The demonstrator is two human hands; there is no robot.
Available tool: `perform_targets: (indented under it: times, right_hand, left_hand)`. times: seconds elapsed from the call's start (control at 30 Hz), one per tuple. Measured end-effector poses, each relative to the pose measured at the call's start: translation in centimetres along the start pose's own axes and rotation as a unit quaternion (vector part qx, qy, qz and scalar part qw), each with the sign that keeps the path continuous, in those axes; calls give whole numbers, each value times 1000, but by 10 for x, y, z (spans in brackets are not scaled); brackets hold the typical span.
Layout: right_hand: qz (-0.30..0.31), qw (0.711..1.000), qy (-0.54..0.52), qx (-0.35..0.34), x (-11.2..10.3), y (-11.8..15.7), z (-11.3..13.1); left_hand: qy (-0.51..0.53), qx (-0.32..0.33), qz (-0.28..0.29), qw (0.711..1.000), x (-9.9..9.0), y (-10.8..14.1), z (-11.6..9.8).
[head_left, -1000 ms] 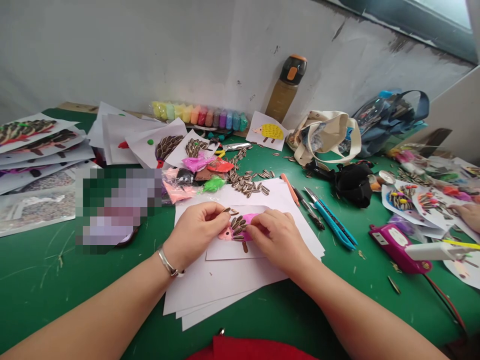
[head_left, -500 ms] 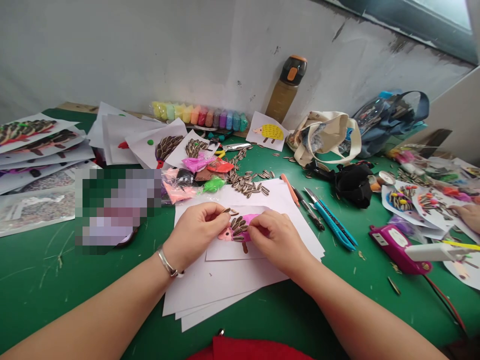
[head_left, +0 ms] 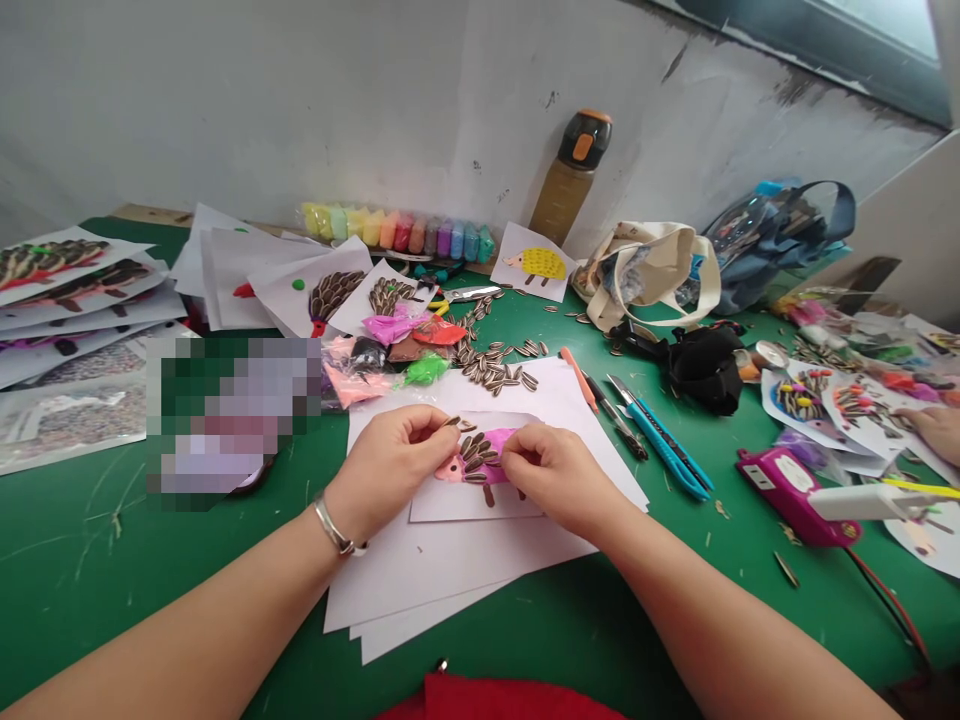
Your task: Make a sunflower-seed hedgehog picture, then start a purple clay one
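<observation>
- Less than half covered in seeds, seemingly: hedgehog picture on stacked paper, bare pink toward rear.
- Pinching a seed with left hand.
- Narrow grip in right hand, contents hidden.

Counts 2 hands: 1 left hand, 1 right hand; also 1 co-worker's hand. Includes 1 pink hedgehog with 2 legs showing, 1 yellow hedgehog. Adds 1 bottle, 1 cutter, 1 orange pen, 1 bracelet, 1 tote, 1 blue bag, 1 magenta box. Shows at least 5 loose clay packs, over 8 row packs, too crowded to count exactly; over 20 seeds.
</observation>
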State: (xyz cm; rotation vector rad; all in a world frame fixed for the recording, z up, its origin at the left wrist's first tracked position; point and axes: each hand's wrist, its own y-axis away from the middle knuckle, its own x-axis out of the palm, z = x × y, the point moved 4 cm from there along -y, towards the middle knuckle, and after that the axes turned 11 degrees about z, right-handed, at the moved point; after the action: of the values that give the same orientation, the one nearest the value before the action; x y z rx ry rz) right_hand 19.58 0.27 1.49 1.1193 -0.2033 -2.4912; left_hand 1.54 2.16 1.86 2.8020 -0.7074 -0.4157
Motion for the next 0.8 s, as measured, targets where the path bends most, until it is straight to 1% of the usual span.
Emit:
perform_targets:
  times: [0.1,0.17,0.37,0.5,0.63,0.8]
  right_hand:
    - [43,997,-58,13,0,-1,-4]
    - [52,997,-64,12,1,-1,-6]
    - [0,999,45,-4,1,-2,1]
    - [-17,994,108,-17,2,-3,7]
    - [-17,992,120,-18,3,-4,7]
    - [-29,994,103,-24,4,-4,9]
  left_hand:
    - [-2,0,1,1000,0,0,-1]
    - [2,-2,1,1000,0,0,-1]
    - [8,1,5,1000,1,-1,1]
    - [-4,6,5,1000,0,-1,2]
    - [-17,12,3,1000,0,-1,1]
    - [-10,11,5,1000,1,-2,2]
